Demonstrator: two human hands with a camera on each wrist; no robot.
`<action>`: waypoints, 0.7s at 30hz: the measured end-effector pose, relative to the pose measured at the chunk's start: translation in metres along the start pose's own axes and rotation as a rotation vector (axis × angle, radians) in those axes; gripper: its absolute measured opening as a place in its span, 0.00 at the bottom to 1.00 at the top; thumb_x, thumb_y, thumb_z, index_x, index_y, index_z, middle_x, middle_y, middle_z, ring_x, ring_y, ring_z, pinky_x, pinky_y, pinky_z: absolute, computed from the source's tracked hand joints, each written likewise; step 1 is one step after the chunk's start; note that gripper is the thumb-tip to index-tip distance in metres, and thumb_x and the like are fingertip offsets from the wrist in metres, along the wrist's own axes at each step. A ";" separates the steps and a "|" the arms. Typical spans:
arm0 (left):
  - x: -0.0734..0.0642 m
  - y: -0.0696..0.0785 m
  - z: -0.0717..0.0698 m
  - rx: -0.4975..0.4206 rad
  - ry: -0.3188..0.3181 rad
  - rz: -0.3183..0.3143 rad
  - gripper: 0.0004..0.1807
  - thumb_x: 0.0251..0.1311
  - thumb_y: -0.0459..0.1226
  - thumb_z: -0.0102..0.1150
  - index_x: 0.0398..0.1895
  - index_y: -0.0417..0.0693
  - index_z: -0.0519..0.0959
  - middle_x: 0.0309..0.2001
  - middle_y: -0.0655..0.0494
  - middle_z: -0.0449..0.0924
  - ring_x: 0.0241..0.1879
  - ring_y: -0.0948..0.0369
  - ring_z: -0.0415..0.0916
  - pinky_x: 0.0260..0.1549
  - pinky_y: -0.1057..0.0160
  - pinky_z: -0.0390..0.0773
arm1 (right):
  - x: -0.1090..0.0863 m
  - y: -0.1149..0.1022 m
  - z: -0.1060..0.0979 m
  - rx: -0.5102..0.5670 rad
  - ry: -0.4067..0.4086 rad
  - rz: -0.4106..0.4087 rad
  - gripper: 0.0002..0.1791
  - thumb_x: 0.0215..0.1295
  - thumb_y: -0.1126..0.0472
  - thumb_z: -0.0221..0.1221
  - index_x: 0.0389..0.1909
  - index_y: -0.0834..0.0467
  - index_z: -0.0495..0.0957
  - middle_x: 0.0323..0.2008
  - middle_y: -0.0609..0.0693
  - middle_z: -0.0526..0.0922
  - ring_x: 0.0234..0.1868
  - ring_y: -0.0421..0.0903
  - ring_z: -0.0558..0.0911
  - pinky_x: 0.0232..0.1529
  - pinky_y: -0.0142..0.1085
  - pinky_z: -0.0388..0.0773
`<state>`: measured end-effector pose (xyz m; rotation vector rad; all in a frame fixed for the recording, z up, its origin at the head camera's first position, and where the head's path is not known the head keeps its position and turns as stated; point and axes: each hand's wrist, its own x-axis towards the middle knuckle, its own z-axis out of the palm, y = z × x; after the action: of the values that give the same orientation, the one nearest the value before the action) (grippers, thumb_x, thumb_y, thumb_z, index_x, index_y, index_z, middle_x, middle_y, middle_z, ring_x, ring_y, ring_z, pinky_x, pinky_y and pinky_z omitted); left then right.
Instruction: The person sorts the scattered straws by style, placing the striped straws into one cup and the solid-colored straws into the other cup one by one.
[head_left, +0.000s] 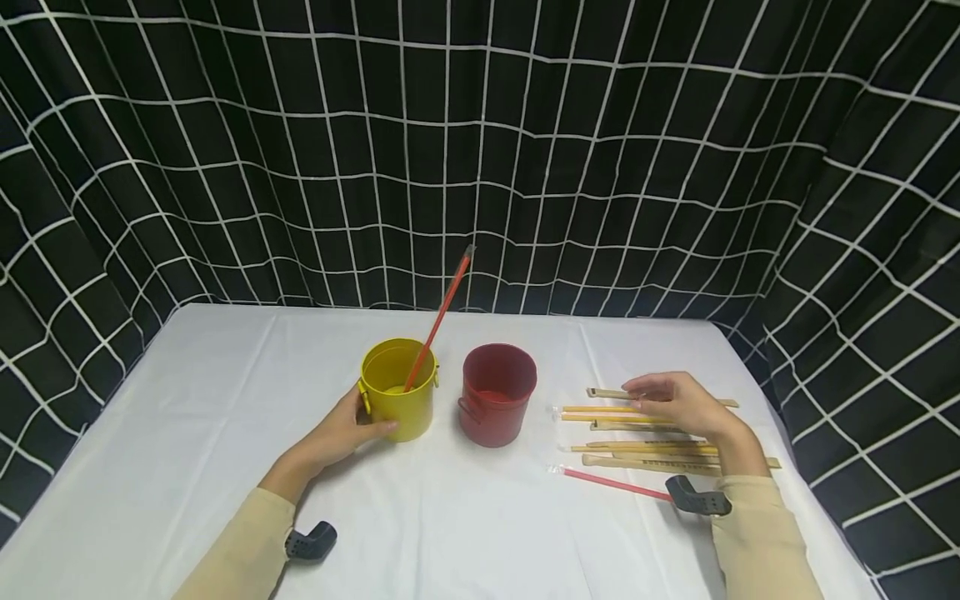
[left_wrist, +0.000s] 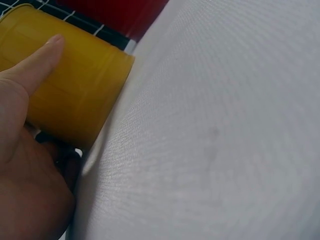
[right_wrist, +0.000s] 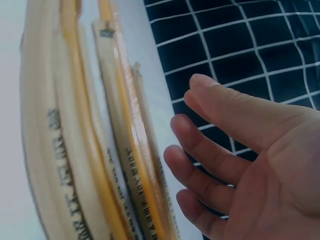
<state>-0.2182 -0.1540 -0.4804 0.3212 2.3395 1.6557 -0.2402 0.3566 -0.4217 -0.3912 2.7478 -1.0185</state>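
My left hand (head_left: 336, 435) grips the yellow bucket (head_left: 406, 412) at its left side, thumb across the front wall and fingers behind. In the left wrist view the thumb (left_wrist: 42, 62) presses flat on the yellow wall. A red stick (head_left: 444, 312) with a clear-wrapped tip leans inside that bucket, sticking far out over the rim. On the right, my right hand (head_left: 681, 405) hovers over a row of slim sticks, fingers loosely bent. The right wrist view shows a gap between its fingertips (right_wrist: 182, 127) and the tan printed sleeves (right_wrist: 70, 150) and orange wrapped sticks (right_wrist: 132, 125).
A red bucket (head_left: 493, 421) stands just right of the yellow one. Nearest me in the row lies a pink-red stick (head_left: 618, 482), partly under the right wrist's camera. White cloth (head_left: 480, 533) covers the table, and a black curtain with white grid lines (head_left: 465, 150) surrounds its far sides.
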 end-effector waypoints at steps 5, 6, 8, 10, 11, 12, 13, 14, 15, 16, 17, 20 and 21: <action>0.000 0.001 0.001 0.015 0.008 0.010 0.50 0.59 0.46 0.71 0.80 0.52 0.51 0.78 0.46 0.58 0.77 0.45 0.56 0.79 0.39 0.50 | 0.002 0.007 0.003 -0.024 0.004 0.034 0.20 0.67 0.61 0.65 0.56 0.66 0.81 0.51 0.63 0.86 0.49 0.51 0.85 0.47 0.34 0.81; -0.001 0.001 0.001 0.015 0.007 0.013 0.50 0.59 0.46 0.71 0.80 0.51 0.51 0.78 0.46 0.58 0.77 0.45 0.56 0.79 0.39 0.50 | 0.003 0.008 0.004 -0.029 0.010 0.032 0.20 0.66 0.62 0.65 0.55 0.67 0.81 0.50 0.64 0.86 0.48 0.52 0.85 0.47 0.35 0.81; 0.000 0.001 0.000 0.019 0.005 0.017 0.50 0.60 0.46 0.70 0.80 0.51 0.51 0.78 0.46 0.58 0.77 0.44 0.56 0.79 0.39 0.50 | 0.004 0.009 0.005 -0.037 0.024 0.044 0.19 0.65 0.63 0.65 0.54 0.68 0.81 0.48 0.65 0.87 0.46 0.51 0.86 0.46 0.34 0.81; 0.000 0.000 -0.001 0.019 0.005 0.021 0.50 0.60 0.46 0.70 0.80 0.51 0.51 0.78 0.46 0.58 0.77 0.44 0.56 0.79 0.39 0.50 | 0.004 0.010 0.007 -0.044 0.035 0.057 0.19 0.63 0.64 0.65 0.52 0.70 0.81 0.46 0.66 0.87 0.44 0.52 0.85 0.45 0.35 0.82; 0.000 0.000 -0.001 0.018 0.004 0.021 0.50 0.60 0.46 0.70 0.80 0.51 0.51 0.78 0.46 0.58 0.78 0.44 0.55 0.79 0.39 0.50 | 0.005 0.011 0.007 -0.050 0.037 0.069 0.18 0.63 0.64 0.66 0.52 0.70 0.81 0.46 0.66 0.87 0.43 0.51 0.85 0.45 0.36 0.82; 0.000 0.000 -0.001 0.014 0.002 0.019 0.50 0.59 0.46 0.71 0.80 0.51 0.51 0.78 0.46 0.58 0.78 0.44 0.55 0.79 0.39 0.50 | 0.005 0.012 0.008 -0.059 0.040 0.090 0.18 0.63 0.64 0.66 0.52 0.70 0.82 0.45 0.65 0.87 0.43 0.50 0.85 0.45 0.36 0.82; 0.000 0.000 -0.001 0.011 0.001 0.020 0.50 0.59 0.46 0.71 0.80 0.51 0.51 0.78 0.46 0.58 0.78 0.44 0.55 0.79 0.39 0.50 | 0.005 0.012 0.009 -0.070 0.042 0.109 0.18 0.63 0.64 0.66 0.52 0.69 0.82 0.45 0.64 0.87 0.42 0.49 0.84 0.44 0.36 0.82; 0.000 0.000 -0.001 0.008 -0.001 0.023 0.50 0.59 0.46 0.71 0.80 0.51 0.51 0.78 0.46 0.58 0.78 0.44 0.55 0.79 0.39 0.50 | 0.005 0.012 0.010 -0.081 0.045 0.133 0.18 0.63 0.64 0.66 0.52 0.68 0.82 0.46 0.64 0.87 0.43 0.49 0.84 0.45 0.38 0.82; 0.000 0.000 -0.001 0.003 -0.002 0.026 0.50 0.59 0.46 0.71 0.80 0.51 0.51 0.78 0.46 0.58 0.78 0.45 0.55 0.79 0.39 0.50 | 0.005 0.012 0.011 -0.092 0.049 0.150 0.18 0.63 0.64 0.66 0.52 0.67 0.82 0.46 0.63 0.87 0.43 0.49 0.84 0.45 0.39 0.82; 0.000 -0.001 -0.001 0.000 -0.003 0.030 0.50 0.59 0.46 0.71 0.80 0.51 0.52 0.78 0.46 0.58 0.78 0.45 0.55 0.79 0.39 0.50 | 0.005 0.012 0.011 -0.103 0.053 0.166 0.17 0.63 0.64 0.66 0.52 0.66 0.83 0.46 0.63 0.87 0.43 0.49 0.83 0.46 0.41 0.82; 0.001 -0.001 -0.001 -0.002 -0.004 0.034 0.50 0.59 0.46 0.71 0.79 0.51 0.52 0.78 0.46 0.58 0.78 0.45 0.55 0.79 0.39 0.50 | 0.006 0.012 0.012 -0.111 0.053 0.178 0.17 0.63 0.64 0.65 0.52 0.66 0.83 0.46 0.63 0.87 0.43 0.49 0.84 0.47 0.42 0.82; 0.001 -0.001 -0.001 -0.011 -0.004 0.040 0.49 0.59 0.45 0.71 0.79 0.51 0.52 0.78 0.47 0.59 0.77 0.45 0.56 0.79 0.40 0.50 | 0.006 0.012 0.014 -0.116 0.057 0.206 0.17 0.63 0.64 0.65 0.51 0.65 0.83 0.46 0.62 0.87 0.42 0.50 0.83 0.48 0.45 0.83; 0.001 -0.001 -0.001 -0.013 -0.006 0.040 0.49 0.59 0.45 0.71 0.79 0.51 0.52 0.78 0.47 0.59 0.78 0.45 0.55 0.79 0.40 0.50 | 0.006 0.012 0.014 -0.119 0.056 0.211 0.16 0.63 0.64 0.66 0.51 0.65 0.84 0.45 0.62 0.87 0.42 0.49 0.83 0.48 0.46 0.83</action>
<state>-0.2194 -0.1549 -0.4814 0.3717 2.3312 1.6851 -0.2445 0.3544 -0.4407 -0.0865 2.8329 -0.8281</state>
